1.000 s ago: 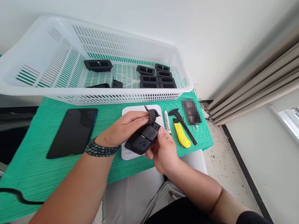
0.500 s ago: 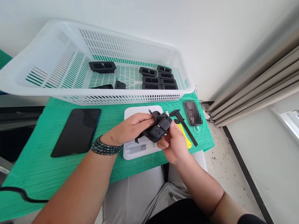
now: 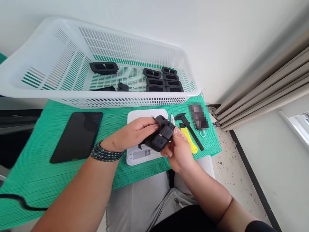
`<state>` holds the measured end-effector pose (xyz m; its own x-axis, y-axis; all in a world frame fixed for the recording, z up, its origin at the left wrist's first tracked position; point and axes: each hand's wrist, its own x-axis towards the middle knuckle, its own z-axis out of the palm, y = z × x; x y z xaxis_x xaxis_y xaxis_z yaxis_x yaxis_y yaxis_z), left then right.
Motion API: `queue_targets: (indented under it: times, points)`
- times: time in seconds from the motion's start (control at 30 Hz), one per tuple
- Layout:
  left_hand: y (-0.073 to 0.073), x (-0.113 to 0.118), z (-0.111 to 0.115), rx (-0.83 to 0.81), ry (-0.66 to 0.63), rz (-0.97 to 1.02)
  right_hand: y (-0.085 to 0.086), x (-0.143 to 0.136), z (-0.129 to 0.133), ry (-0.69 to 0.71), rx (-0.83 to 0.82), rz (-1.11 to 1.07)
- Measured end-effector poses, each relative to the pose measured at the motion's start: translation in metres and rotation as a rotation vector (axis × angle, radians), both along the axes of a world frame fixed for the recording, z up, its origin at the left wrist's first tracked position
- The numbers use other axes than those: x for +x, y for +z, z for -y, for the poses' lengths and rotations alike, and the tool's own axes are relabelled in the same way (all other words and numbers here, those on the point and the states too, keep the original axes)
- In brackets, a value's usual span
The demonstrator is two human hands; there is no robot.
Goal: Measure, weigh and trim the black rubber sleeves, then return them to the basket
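Observation:
A black plastic part (image 3: 159, 137) is held tilted above the white digital scale (image 3: 131, 158), whose display reads 0.0. My left hand (image 3: 135, 132), with a beaded bracelet at the wrist, grips its left and upper side, the thumb lying on top. The right edge of the part is pinched by my right hand (image 3: 180, 146), whose other fingers curl beneath. To the right lie a white marker (image 3: 172, 119), a yellow cutter (image 3: 188, 140) and a black caliper (image 3: 191, 132).
Behind the scale stands a large white basket (image 3: 135, 99) holding several black parts (image 3: 155, 82). A dark tablet (image 3: 76, 137) lies at the left on the green mat (image 3: 33, 180). A phone (image 3: 199, 117) rests near the mat's right edge, and a black cable (image 3: 23, 202) crosses the front left.
The black part has tilted a little and moved slightly down and left between my hands. More of the yellow cutter and the marker shows. The view has shifted slightly.

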<state>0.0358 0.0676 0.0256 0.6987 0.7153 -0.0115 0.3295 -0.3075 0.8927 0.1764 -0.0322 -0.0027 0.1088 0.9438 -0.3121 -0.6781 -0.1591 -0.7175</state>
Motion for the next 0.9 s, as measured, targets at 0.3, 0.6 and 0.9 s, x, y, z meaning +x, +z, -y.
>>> queue_targets:
  times: [0.3, 0.6, 0.9]
  points:
    - [-0.003, 0.001, -0.001, 0.033, -0.081, -0.021, -0.004, 0.006, 0.002, -0.084, 0.025, -0.001]
    - [-0.004, -0.002, 0.001, -0.134, -0.051, 0.032, -0.010, 0.125, 0.016, -0.441, 0.353, 1.013]
    - [-0.008, -0.002, -0.006, -0.114, 0.098, 0.049, -0.059, 0.186, -0.004, -0.277, 0.216, 1.442]
